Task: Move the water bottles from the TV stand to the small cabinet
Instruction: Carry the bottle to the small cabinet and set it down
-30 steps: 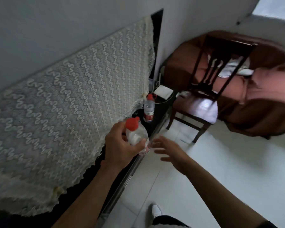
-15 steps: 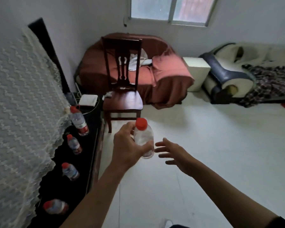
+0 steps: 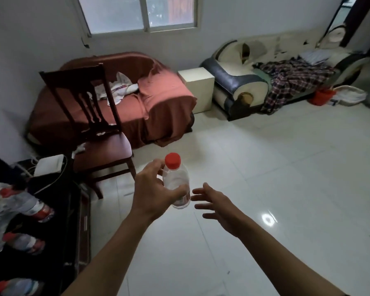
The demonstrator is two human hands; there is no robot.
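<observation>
Floor: pale glossy tiles [image 3: 265, 167] run wide and bare from the person to the far wall; a bright lamp glare sits to the right.
Destination: small cabinet [image 3: 198, 88], cream, stands between the rust-draped sofa [image 3: 137, 97] and the torn cream sofa [image 3: 254, 82]; its top looks bare.
Carried item: water bottle [image 3: 176, 184], red cap up, roughly upright, held over open floor, well apart from the cabinet.
Left hand [image 3: 156, 193]: fingers and thumb wrapped round the bottle body below the shoulder.
Right hand [image 3: 214, 201]: fingers spread and relaxed, holding nothing, just beside the bottle, not touching.
Source: TV stand [image 3: 58, 221], dark, at lower left, bears at least three more bottles [image 3: 33, 207], blurred.
Risk, grip: one-handed hold on smooth plastic; a loosened grip would probably drop the bottle onto hard tile.
Risk, route: wooden chair [image 3: 100, 133] stands left of the direct line; its legs could catch a foot.
Risk, placement: cabinet top is narrow; a bottle set near an edge may topple.
Open room: the widest clearance lies right of the chair.
</observation>
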